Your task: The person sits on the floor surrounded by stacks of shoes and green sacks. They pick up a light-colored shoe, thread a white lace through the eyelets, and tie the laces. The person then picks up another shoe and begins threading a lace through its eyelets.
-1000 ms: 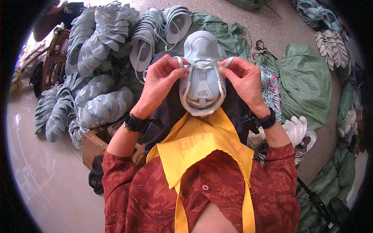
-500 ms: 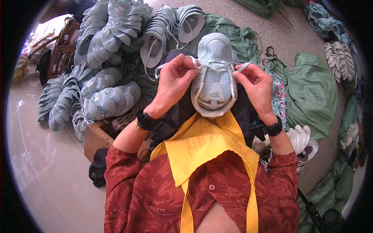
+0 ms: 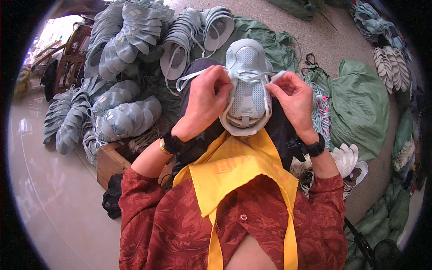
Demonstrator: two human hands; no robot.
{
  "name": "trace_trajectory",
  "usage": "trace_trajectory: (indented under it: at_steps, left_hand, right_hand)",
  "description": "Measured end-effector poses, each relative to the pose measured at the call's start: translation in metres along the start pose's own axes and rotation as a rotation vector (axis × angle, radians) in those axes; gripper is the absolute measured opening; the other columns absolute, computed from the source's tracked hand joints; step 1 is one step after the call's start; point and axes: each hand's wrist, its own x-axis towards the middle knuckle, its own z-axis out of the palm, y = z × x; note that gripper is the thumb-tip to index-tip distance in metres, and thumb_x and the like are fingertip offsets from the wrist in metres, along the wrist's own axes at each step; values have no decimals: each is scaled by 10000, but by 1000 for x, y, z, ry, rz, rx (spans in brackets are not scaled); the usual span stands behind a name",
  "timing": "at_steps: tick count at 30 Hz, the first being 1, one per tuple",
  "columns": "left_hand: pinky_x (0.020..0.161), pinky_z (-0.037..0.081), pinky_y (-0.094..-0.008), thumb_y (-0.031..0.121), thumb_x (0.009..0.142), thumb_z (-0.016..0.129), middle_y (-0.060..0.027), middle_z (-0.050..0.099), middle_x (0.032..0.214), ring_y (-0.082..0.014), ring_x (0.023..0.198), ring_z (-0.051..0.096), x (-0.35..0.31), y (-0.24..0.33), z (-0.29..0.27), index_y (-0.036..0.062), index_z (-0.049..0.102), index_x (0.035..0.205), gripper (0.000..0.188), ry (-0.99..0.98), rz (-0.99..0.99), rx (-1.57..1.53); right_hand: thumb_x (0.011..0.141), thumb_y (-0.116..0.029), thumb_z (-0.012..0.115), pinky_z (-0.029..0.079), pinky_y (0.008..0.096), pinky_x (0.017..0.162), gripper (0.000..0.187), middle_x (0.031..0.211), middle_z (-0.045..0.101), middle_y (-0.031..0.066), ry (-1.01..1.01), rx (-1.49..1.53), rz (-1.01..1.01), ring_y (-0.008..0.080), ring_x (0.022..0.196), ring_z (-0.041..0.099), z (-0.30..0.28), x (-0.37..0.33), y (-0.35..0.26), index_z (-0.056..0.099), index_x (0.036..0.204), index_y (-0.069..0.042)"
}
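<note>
A pale grey-blue shoe upper [image 3: 246, 96] rests on my lap, its mesh tongue facing up. A flat, pale shoelace [image 3: 186, 79] runs across it and out to both sides. On the left edge of the upper, my left hand [image 3: 203, 105] is closed in a pinch on the lace, its fingertips partly hidden behind the knuckles. My right hand [image 3: 293, 101] pinches the other side of the lace between thumb and forefinger, close to the right edge. A yellow apron [image 3: 234, 175] lies just below the upper.
Stacks of grey-blue shoe uppers [image 3: 130, 40] are heaped at left, near a wooden box [image 3: 110, 166]. More laced uppers [image 3: 177, 49] lie beyond my lap. To the right are a green sack [image 3: 360, 105], bundled laces [image 3: 321, 108] and white shoe pieces [image 3: 346, 159].
My left hand has turned and moved slightly, its knuckles now covering the fingertips. The right hand still pinches the lace, shifted slightly left and up with its end.
</note>
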Motion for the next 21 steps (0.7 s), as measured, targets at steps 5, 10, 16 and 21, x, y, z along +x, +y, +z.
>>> trace_trajectory:
  at_steps: [5,10,16,21]
  left_hand:
    - [647,460,-214,-50,854,719,27,574,784,-37,698,536,-3,-1,2,31,535,888,204,59,-95,-59]
    - [622,446,-218,-50,851,719,29,543,768,-35,683,516,-3,2,3,40,540,889,204,83,-70,-68]
    - [613,457,-254,-31,857,715,-40,562,798,-87,657,545,-6,8,1,0,576,897,147,69,35,37]
    - [624,479,-287,5,867,724,-70,567,810,-147,662,579,-10,10,1,-13,590,911,143,63,44,34]
  right_hand:
    - [845,-37,800,545,239,673,150,849,715,29,40,-143,-84,74,729,665,-1,-3,-3,716,966,-8]
    - [807,-106,834,564,275,669,225,847,705,93,31,-359,-306,166,722,697,0,-7,-16,716,961,8]
    - [800,-93,790,571,317,668,200,837,694,111,-60,-441,-241,220,728,709,-1,-9,-33,714,953,11]
    - [821,-28,702,563,360,658,120,857,684,136,-72,-475,-240,253,731,709,3,-8,-32,663,924,18]
